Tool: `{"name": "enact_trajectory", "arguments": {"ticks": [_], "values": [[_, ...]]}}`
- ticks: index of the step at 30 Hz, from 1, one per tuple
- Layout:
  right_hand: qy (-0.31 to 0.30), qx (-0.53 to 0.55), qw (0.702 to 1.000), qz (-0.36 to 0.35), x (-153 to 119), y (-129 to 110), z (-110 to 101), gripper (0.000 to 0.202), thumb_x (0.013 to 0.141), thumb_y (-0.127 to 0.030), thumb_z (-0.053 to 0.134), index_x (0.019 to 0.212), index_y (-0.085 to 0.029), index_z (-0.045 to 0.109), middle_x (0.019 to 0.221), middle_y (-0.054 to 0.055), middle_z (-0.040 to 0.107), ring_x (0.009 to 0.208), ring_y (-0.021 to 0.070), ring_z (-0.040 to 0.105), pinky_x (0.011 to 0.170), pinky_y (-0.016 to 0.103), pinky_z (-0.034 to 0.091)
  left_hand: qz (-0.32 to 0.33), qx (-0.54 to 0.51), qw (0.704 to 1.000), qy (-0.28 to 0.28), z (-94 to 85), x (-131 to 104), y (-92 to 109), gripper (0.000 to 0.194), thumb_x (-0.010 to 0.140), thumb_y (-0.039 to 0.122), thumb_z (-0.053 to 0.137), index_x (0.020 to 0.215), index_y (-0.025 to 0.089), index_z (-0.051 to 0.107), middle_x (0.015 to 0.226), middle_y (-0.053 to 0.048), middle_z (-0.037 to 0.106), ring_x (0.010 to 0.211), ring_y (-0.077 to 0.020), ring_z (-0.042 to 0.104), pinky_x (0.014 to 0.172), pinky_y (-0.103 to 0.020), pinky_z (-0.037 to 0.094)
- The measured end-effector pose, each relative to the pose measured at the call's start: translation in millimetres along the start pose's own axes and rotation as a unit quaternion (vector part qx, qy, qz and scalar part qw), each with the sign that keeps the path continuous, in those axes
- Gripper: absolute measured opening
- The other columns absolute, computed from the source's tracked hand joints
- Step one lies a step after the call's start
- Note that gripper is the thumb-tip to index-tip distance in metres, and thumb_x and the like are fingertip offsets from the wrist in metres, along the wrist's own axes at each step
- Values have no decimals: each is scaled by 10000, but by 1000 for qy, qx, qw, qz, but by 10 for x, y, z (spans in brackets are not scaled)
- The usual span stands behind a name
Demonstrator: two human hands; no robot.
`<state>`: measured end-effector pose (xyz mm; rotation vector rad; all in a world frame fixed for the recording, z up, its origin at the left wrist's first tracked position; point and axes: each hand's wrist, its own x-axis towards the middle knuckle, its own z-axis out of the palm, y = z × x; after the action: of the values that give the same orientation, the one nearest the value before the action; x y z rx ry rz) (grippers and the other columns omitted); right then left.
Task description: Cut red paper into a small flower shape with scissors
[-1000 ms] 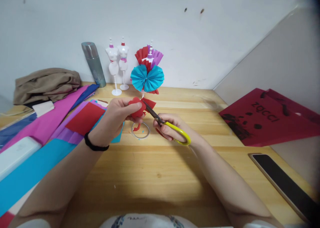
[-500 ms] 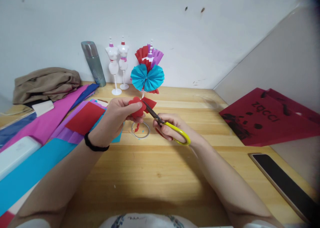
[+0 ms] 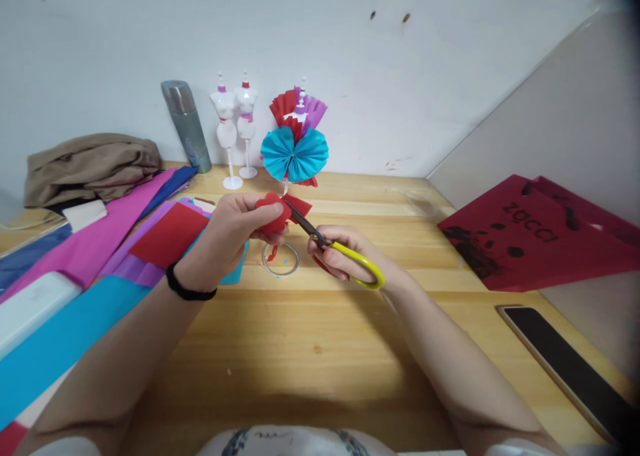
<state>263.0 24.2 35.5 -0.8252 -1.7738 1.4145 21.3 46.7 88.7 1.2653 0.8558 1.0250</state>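
My left hand (image 3: 245, 226) pinches a piece of red paper (image 3: 273, 215) with a rounded, scalloped edge, its thumb lying on top. My right hand (image 3: 343, 249) is closed round a pair of scissors (image 3: 357, 263) with yellow handles. The dark blades reach the red paper, and a pointed flap of it stands out behind them. Just below both hands, a clear tape ring (image 3: 281, 260) lies on the wooden table (image 3: 310, 349) with small red and blue scraps inside. Behind them stands a small dress form (image 3: 301, 106) wearing red and purple pleated paper and a blue paper bow (image 3: 295, 155).
Two bare white dress forms (image 3: 227, 136) and a grey-green flask (image 3: 186, 126) stand against the wall. Coloured paper sheets (image 3: 165, 236) and a brown cloth (image 3: 93, 169) cover the left side. At right are a red paper bag (image 3: 540, 236) and a phone (image 3: 565, 369).
The scissors and my right hand have shifted very slightly to the right. My left hand keeps its grip on the red paper almost in the same place.
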Motion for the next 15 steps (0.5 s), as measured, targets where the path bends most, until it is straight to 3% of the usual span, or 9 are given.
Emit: {"name": "enact_trajectory", "arguments": {"ticks": [15], "values": [[-5,4,1000,12,-14,-14,-23,554,914,-734,824,948,-207,657,636,-89,524,424,51,380,406,205,268,-2,-2,1000,-1,-3,3,3,285,706,411,896,674,140,810,700,-80,772,556,-139,633,549,-257,546]]}}
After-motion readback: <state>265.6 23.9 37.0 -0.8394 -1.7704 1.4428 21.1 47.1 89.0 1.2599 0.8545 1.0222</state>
